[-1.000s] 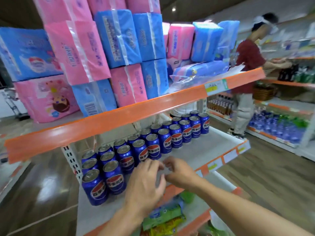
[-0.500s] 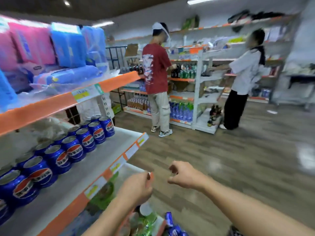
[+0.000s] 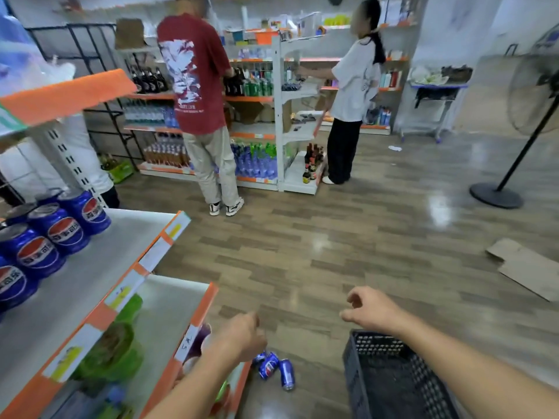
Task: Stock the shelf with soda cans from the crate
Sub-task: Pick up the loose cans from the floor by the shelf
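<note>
While both hands, left (image 3: 242, 331) and right (image 3: 367, 309), are hanging loosely curled and empty, cans (image 3: 273, 368) are lying on the floor. Reaching down beside the crate (image 3: 352, 373), grip one can round its middle.

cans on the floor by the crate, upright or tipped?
Tipped. The three blue cans lie on their sides on the floor, left of the black crate.

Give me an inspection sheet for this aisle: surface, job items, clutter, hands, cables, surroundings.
Surface: grey shelf with orange edge; part bare.
Job's things: blue soda cans upright in a row on the shelf; three loose cans lying on the floor; black crate, inside looks empty.
Clutter: flattened cardboard on the floor.
Hands: left hand and right hand both hold nothing, fingers loosely curled.
Cables: nothing seen.
Surroundings: two people at far shelves; standing fan on the right.
</note>
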